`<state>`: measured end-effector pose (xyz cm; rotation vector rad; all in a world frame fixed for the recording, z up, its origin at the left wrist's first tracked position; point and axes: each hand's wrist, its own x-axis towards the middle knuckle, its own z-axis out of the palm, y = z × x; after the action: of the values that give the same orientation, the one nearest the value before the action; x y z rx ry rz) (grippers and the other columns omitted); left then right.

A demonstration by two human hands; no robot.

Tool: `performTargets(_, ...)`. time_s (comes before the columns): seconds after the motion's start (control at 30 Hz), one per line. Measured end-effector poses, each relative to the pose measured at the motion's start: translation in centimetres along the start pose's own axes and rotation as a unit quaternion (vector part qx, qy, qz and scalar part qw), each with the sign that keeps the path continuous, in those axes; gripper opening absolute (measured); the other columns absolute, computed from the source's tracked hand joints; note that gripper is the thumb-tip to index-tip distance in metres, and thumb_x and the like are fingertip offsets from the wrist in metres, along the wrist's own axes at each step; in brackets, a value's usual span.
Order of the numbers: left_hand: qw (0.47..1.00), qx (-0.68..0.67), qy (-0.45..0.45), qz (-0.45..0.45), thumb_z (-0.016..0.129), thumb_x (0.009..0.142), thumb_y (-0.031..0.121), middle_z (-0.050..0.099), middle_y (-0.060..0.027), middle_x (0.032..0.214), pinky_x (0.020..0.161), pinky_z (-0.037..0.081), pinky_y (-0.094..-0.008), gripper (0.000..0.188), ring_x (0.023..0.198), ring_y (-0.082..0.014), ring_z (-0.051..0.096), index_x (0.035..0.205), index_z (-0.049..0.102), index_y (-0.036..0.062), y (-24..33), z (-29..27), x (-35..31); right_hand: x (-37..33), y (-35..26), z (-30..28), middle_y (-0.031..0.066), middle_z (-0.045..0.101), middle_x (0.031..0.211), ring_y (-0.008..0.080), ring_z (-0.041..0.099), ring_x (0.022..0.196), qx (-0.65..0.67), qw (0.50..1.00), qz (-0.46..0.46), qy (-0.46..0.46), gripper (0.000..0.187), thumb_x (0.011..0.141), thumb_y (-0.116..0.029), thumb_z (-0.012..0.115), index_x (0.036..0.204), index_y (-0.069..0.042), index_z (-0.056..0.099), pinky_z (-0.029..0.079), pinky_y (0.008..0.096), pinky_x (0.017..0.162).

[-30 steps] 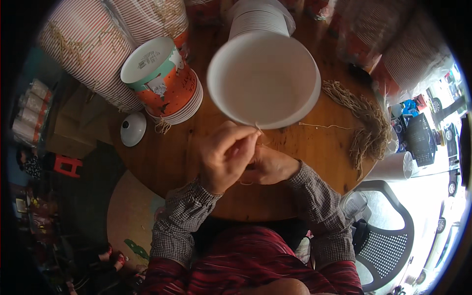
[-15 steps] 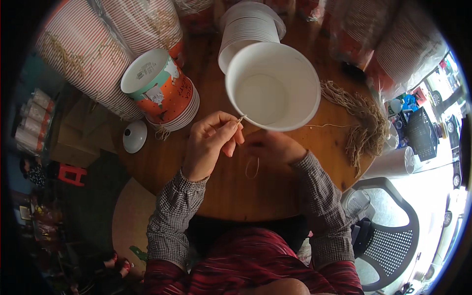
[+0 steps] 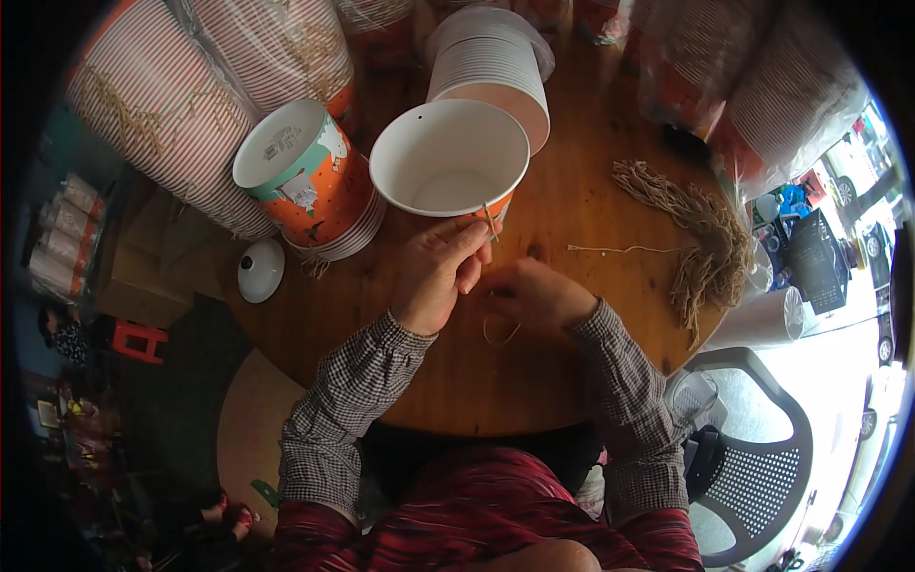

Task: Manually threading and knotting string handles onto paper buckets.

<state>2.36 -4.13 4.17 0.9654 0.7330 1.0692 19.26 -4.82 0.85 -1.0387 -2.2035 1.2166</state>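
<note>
1. Across the wide wooden table [image 3: 581, 210], work centres on the bucket [image 3: 448, 153], mouth tipped up, just ahead of both hands; best steady it there.
2. Off to the right lies the bundle of cords [image 3: 710, 243], well apart, out of the way.
3. Here's the left hand [image 3: 440, 274], thumb and fingers pinched on a string at the near rim; a grip close to the tip should help.
4. The right hand [image 3: 541, 294] curls just beside, apart from it; whether it grips anything, I can't tell.
5. And the string [image 3: 492, 221] itself: its loop hangs below, best left slack and untangled.
</note>
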Motion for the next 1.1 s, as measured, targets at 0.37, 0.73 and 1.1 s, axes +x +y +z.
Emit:
performTargets(0.37,0.991,-0.125,0.045,-0.006,0.057,0.091,0.018,0.061,-0.0026,0.075,0.045,0.026,-0.0194,0.017,0.044,-0.0020,0.035,0.089,0.064,0.0024,0.6,-1.4,-0.6,-0.1,-3.6,4.4,0.0155,0.066,0.084,0.0324,0.064,0.080,0.133,0.970,-0.180,-0.096,0.016,0.078,0.000,0.057,0.093,-0.001,0.062,0.050,0.0371,0.072)
performTargets(0.73,1.000,0.012,-0.017,0.009,0.043,0.099,0.032,0.062,-0.0056,0.079,0.057,0.040,-0.0217,0.037,0.060,-0.0074,0.050,0.098,0.061,-0.0003,-0.5,-0.3,-0.5,-1.1,-5.4,3.3,0.0147,0.066,0.089,0.0288,0.064,0.086,0.243,0.938,-0.232,-0.085,0.013,0.089,-0.007,0.059,0.098,0.002,0.062,0.050,0.0351,0.077)
performTargets(1.1,0.954,0.131,-0.242,-0.122,0.039,0.101,0.035,0.055,-0.0018,0.070,0.052,0.043,-0.0200,0.042,0.055,-0.0059,0.050,0.101,0.060,-0.0016,-2.0,-0.4,-0.6,-4.1,0.2,-5.1,0.0090,0.066,0.082,0.0104,0.057,0.054,0.322,0.899,-0.065,0.290,0.019,0.093,-0.016,0.058,0.097,0.002,0.062,0.046,0.0224,0.049)
